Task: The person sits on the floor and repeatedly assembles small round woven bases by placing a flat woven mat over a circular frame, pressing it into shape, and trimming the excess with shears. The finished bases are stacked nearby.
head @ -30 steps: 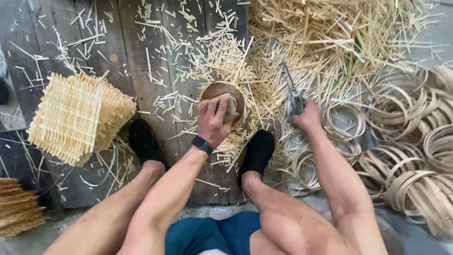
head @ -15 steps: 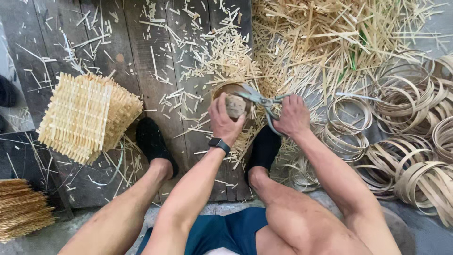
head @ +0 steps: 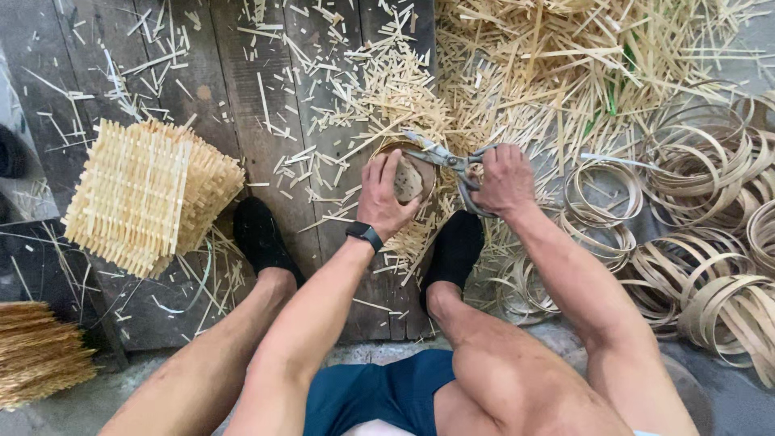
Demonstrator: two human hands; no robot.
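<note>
A second ago the right hand (head: 502,179) is out to the right of the small round woven basket (head: 404,173), closing on the shears (head: 448,159) lying among the offcuts. Now the shears are carried in, their blades open over the basket's rim and their handles in the right hand's clamped grip. The left hand (head: 383,194) has stayed on the basket throughout, fingers wrapped round its near side and pinning it between the feet. Judging by this, trimming of the rim is about to begin.

Counted: one basket in hand, one pair of shears, two black shoes (head: 262,238) just below the basket, one stack of woven square mats (head: 149,194) well to its left, one bundle of thin sticks (head: 36,355) at far lower left. The coiled strip hoops (head: 702,194) to its right overlap too much to count; roughly a dozen. Loose splints (head: 565,73) lie beyond counting on the plank floor (head: 242,105).
</note>
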